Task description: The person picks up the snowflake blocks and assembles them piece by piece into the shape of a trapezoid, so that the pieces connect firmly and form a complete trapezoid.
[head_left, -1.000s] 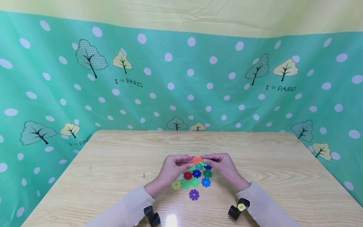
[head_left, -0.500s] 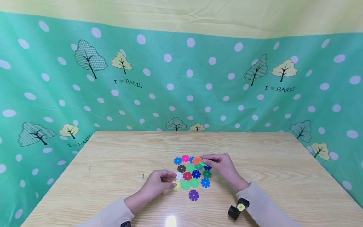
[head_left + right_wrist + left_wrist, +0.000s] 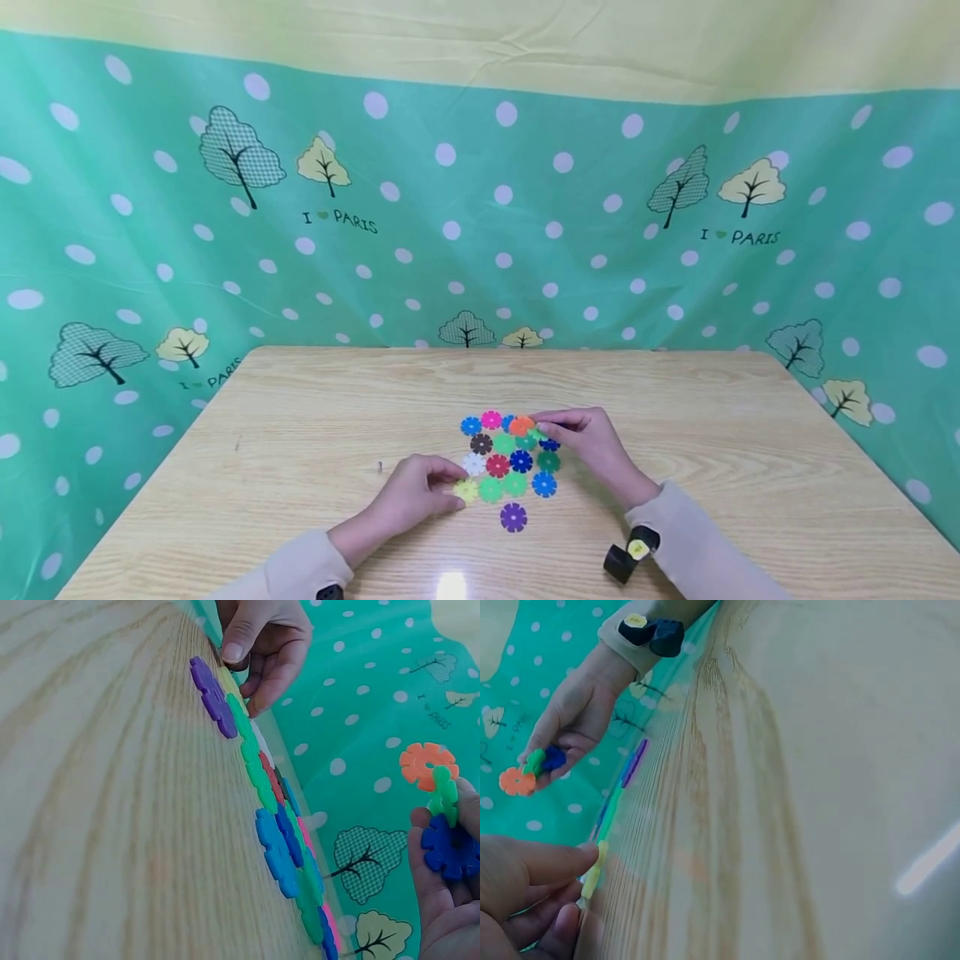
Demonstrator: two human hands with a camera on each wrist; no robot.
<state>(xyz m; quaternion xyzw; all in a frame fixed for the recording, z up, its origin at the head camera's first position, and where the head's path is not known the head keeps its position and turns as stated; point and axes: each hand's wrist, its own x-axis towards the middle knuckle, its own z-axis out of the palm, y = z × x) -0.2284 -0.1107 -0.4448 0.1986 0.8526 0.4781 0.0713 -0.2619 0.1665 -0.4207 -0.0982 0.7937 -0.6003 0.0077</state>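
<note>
Purple flower-shaped plastic disc lies alone nearest the person on the light wooden table, untouched. Just beyond it, left hand sits low, thumb and forefinger pinching the edge of a yellow flower-shaped plastic disc at the near-left corner of the flat cluster of coloured flower discs; disc lies flat, directly right of the fingertips. Farther back, right hand is raised over the cluster's far-right side, fingers curled round a joined orange, green and blue disc piece, orange end pointing left toward the cluster. Left hand is nearer the yellow disc. Teal dotted cloth hangs behind.
</note>
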